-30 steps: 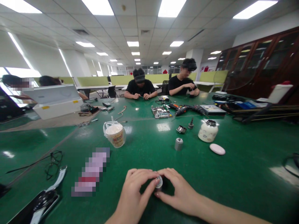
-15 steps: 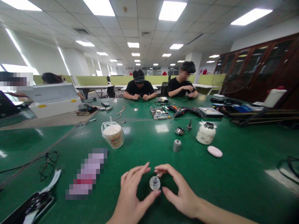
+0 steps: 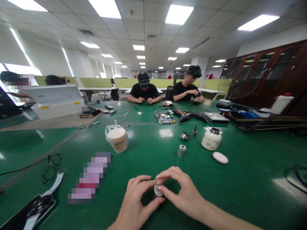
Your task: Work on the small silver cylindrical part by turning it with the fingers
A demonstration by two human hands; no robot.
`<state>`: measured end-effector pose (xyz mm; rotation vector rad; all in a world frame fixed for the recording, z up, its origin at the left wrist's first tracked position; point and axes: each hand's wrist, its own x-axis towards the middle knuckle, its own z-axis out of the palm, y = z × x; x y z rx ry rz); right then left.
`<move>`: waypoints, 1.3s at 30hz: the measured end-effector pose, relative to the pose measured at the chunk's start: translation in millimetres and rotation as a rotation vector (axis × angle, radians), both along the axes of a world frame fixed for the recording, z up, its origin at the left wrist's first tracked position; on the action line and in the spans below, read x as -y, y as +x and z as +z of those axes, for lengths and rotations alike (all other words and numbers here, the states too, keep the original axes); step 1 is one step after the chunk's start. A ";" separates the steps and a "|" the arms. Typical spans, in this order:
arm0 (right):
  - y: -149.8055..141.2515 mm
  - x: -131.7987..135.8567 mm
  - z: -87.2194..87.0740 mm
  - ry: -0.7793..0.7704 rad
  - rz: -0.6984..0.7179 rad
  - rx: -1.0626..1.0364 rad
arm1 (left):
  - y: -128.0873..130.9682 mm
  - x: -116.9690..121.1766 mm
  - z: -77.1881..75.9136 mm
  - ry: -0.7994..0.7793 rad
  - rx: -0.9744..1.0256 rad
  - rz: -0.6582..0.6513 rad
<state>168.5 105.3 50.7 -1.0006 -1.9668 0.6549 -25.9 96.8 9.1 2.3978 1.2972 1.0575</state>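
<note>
A small round metal motor part [image 3: 157,190], grey-white with a short shaft in its top, is between my hands near the table's front. My left hand [image 3: 140,199] curls around it, forefinger at the far side and thumb at the near side. From the right, my right hand [image 3: 181,195] pinches at its top with thumb and forefinger, covering the shaft. Beyond my hands stands a silver metal cylinder [image 3: 181,151]. Behind it are an open metal ring-shaped housing [image 3: 184,136] and a dark rotor-like piece with an upright shaft [image 3: 194,131].
On the green table [image 3: 148,163] are a plastic-wrapped tub [image 3: 118,140], a white jar [image 3: 211,139], a pink oval object [image 3: 220,157], a circuit board [image 3: 165,117] and power drills [image 3: 187,115]. A watch [image 3: 42,206] lies at left. Two people sit opposite.
My right thumb and forefinger have closed in from the right onto the motor part's top. My left forefinger has come down nearer to it.
</note>
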 end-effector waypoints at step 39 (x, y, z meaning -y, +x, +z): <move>1.6 2.4 -7.8 0.048 0.045 -0.013 | 1.1 -4.9 -6.6 -0.008 0.151 -0.075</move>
